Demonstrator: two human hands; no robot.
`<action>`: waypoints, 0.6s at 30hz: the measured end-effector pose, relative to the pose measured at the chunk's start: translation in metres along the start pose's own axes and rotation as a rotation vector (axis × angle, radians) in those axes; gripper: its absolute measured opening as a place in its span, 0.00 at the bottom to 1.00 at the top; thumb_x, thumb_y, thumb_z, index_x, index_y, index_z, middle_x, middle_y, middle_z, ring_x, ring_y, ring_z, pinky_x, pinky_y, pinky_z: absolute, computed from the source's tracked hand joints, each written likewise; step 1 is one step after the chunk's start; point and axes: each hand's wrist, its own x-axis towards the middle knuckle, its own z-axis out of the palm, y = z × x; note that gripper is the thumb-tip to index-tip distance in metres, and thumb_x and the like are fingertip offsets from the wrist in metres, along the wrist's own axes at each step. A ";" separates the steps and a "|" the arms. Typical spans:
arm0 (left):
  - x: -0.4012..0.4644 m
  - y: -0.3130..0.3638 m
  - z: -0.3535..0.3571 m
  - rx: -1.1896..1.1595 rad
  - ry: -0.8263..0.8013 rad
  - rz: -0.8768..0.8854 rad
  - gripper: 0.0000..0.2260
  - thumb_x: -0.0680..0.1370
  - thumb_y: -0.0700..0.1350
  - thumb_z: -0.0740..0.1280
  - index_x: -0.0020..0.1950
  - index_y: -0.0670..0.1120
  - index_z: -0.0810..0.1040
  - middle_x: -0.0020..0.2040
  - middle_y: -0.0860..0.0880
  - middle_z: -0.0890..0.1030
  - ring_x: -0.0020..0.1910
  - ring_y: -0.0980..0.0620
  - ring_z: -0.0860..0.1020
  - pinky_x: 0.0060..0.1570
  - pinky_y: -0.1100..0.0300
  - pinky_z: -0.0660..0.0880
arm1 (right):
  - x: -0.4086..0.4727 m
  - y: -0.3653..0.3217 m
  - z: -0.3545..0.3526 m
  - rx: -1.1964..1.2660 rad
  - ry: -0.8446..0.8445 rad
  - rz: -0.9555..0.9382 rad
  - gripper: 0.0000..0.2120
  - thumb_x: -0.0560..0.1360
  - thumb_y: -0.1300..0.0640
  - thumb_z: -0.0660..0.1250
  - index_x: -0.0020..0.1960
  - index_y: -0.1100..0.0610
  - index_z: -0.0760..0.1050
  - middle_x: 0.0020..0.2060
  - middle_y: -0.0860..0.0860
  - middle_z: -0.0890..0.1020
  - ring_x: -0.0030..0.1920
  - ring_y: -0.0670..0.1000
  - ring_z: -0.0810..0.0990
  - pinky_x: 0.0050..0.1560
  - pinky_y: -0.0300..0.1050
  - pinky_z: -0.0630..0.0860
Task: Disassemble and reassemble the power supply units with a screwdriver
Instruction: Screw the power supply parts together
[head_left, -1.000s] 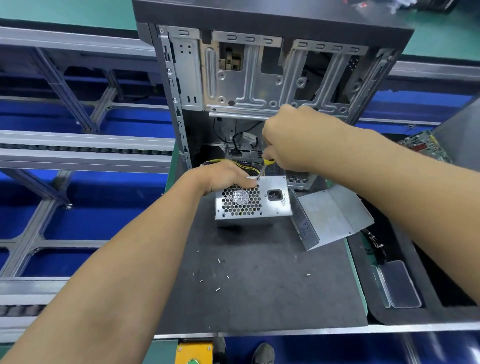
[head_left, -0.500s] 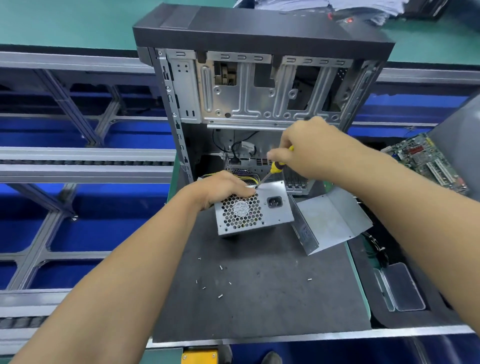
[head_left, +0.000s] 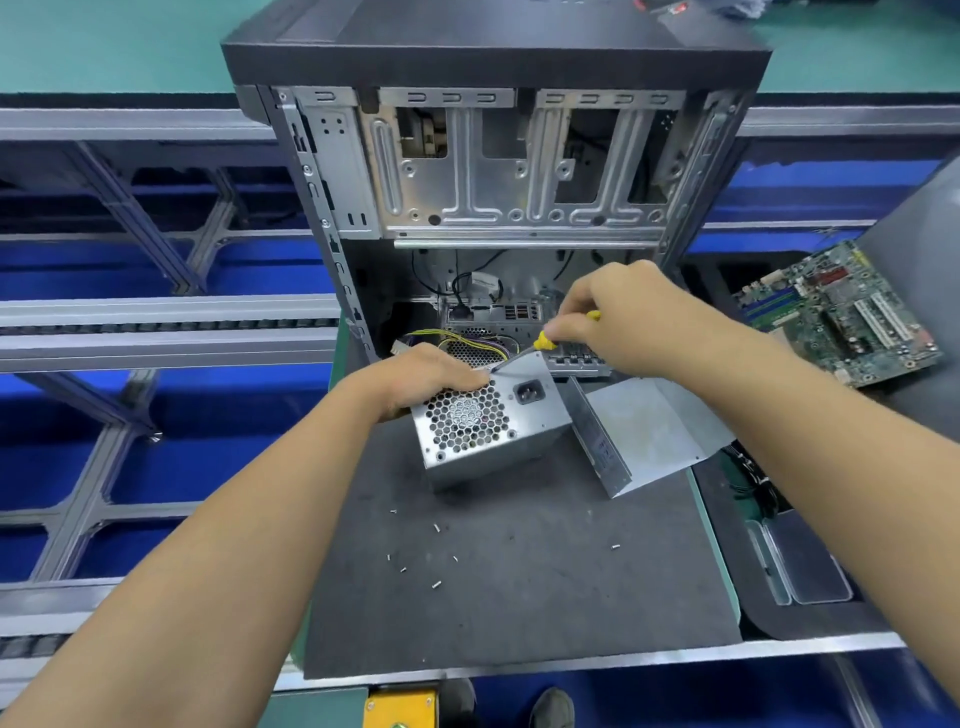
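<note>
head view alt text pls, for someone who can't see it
A right hand works a yellow-handled screwdriver at the top edge of a power supply unit that the left hand holds on a dark mat, before an open computer case.

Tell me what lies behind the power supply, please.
Behind the power supply: yellow wires and the open case. The left hand covers where the wires join it.

electronics assembly line: conveyor rails (head_left: 166, 332), motherboard (head_left: 847, 317)

Open computer case (head_left: 498, 171) standing on dark mat (head_left: 519, 597), green motherboard (head_left: 841, 317) at right, clear plastic box (head_left: 802, 564) beside mat
</note>
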 end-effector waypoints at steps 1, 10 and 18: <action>-0.002 -0.001 -0.001 0.041 -0.001 0.044 0.13 0.70 0.62 0.74 0.47 0.55 0.87 0.52 0.64 0.80 0.54 0.63 0.75 0.61 0.61 0.66 | -0.002 0.005 0.000 0.012 -0.017 -0.005 0.14 0.76 0.42 0.69 0.49 0.53 0.81 0.42 0.51 0.78 0.34 0.48 0.74 0.33 0.42 0.69; -0.009 -0.013 0.008 0.043 0.143 0.203 0.15 0.68 0.62 0.77 0.44 0.53 0.87 0.38 0.52 0.81 0.39 0.58 0.77 0.48 0.59 0.75 | -0.014 0.024 0.059 0.434 0.376 0.012 0.05 0.78 0.49 0.67 0.50 0.49 0.77 0.42 0.44 0.80 0.40 0.48 0.75 0.38 0.39 0.67; -0.026 -0.034 0.010 -0.257 0.411 0.146 0.19 0.83 0.57 0.60 0.48 0.46 0.85 0.44 0.49 0.86 0.43 0.52 0.83 0.42 0.59 0.79 | 0.007 -0.009 0.140 0.415 0.503 -0.207 0.08 0.80 0.60 0.65 0.55 0.64 0.75 0.48 0.55 0.75 0.49 0.57 0.74 0.52 0.51 0.72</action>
